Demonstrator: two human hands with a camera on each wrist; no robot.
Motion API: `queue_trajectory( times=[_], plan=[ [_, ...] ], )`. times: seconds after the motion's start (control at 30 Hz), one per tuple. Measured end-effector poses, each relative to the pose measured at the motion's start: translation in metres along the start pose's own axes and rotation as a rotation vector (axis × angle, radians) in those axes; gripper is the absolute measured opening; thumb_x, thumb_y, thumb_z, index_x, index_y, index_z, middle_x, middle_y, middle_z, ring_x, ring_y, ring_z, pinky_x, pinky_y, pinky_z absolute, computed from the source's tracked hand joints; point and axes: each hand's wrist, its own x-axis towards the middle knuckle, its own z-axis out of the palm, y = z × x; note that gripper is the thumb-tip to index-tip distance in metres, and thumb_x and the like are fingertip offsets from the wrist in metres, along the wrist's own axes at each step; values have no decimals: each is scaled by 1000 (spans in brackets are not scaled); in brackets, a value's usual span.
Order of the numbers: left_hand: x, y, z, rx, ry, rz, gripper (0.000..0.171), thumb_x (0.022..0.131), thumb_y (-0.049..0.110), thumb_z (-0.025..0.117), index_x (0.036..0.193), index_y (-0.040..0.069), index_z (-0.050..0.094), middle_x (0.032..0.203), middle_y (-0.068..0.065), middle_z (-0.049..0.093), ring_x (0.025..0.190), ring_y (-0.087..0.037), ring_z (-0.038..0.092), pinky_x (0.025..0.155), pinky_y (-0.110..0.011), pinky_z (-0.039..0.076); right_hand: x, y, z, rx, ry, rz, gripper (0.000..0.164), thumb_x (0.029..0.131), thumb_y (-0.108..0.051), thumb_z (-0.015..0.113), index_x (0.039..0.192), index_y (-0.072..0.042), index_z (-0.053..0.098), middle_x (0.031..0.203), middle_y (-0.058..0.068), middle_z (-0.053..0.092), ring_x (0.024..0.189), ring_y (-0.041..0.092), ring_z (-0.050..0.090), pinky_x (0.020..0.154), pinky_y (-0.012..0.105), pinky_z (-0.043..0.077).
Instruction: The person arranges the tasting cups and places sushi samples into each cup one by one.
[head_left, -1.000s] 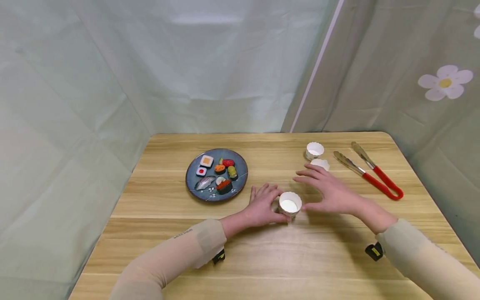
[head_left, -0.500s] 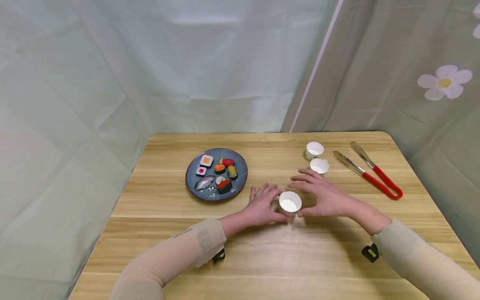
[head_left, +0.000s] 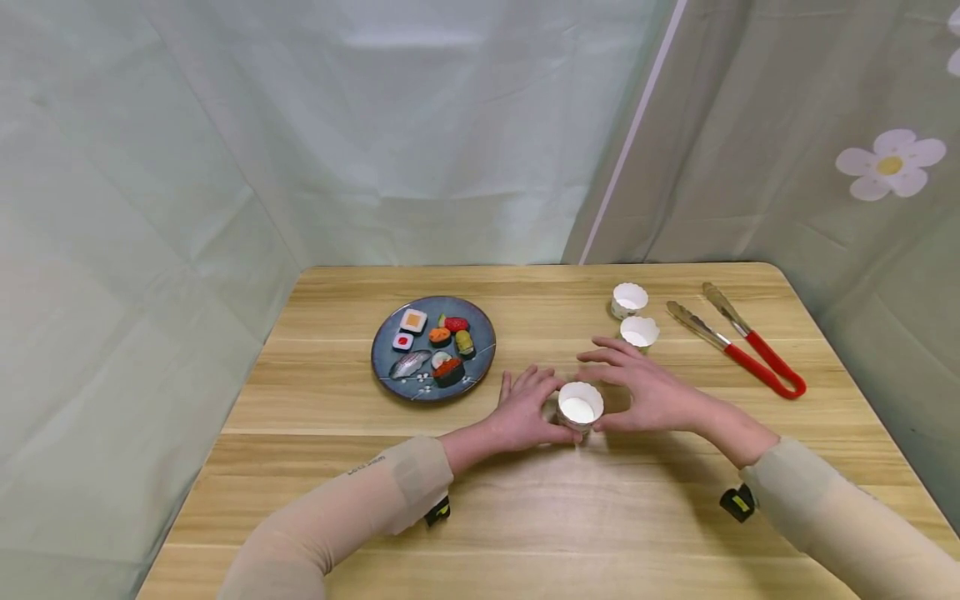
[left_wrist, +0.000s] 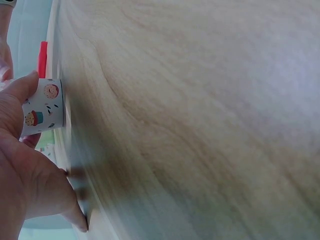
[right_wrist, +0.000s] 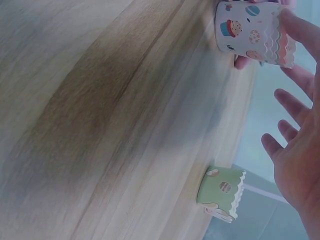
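Near the middle of the table stands an upright stack of white paper baking cups (head_left: 580, 406), printed with cupcakes; several scalloped rims sit one above another in the right wrist view. My left hand (head_left: 527, 417) holds the stack low from the left, thumb in front and index finger behind. From the right, my right hand (head_left: 654, 393) has its thumb and index finger at the rim (right_wrist: 280, 45), pinching it, while its other fingers spread apart. Behind that hand are two more baking cups, a green one (right_wrist: 221, 193) and one farther back (head_left: 629, 298).
On the left lies a blue-grey plate (head_left: 390, 373) bearing several sushi pieces (head_left: 448, 372). Red-handled tongs (head_left: 757, 358) rest spread at the right of the wooden table (head_left: 300, 467). Curtains (head_left: 480, 150) hang behind the table's far edge.
My right hand has come left and slightly toward me, its thumb and index finger closing in on the stack's rim. The green cup is now less covered. My left hand has stayed put.
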Motion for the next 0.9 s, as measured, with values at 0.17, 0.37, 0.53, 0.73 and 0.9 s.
queue_trajectory(
  times=[0.17,0.37,0.53,0.73,0.9],
  plan=[
    [0,0,0,-1,1,1,82,77,56,86,146,26,54,160,-9,39,154,-34,17,121,-68,-2,0,0,2,7,3,1,72,75,-45,90,137,-19,65,152,5,51,150,34,25,111,70,33],
    [1,-1,1,-5,3,-3,81,76,56,87,144,27,55,160,-8,38,154,-33,17,121,-67,-3,0,-1,3,23,13,-5,72,76,-44,90,137,-19,64,151,8,51,150,35,26,111,70,34],
    [1,-2,3,-7,8,-1,78,76,56,87,142,27,56,160,-8,39,154,-34,17,121,-67,-4,1,-1,3,41,25,-20,70,76,-42,90,136,-19,65,150,10,52,150,35,26,112,68,33],
    [1,-3,3,-11,8,2,79,76,57,87,143,29,56,160,-8,38,154,-34,17,121,-68,-3,2,-3,2,44,31,-16,69,76,-41,90,136,-18,66,150,9,53,150,36,26,113,68,32],
    [2,-3,3,-5,9,1,81,76,57,86,144,29,55,160,-9,38,154,-34,17,121,-68,-3,2,-4,1,46,46,-29,64,76,-39,91,132,-19,67,149,9,53,149,36,27,113,67,32]
  ],
)
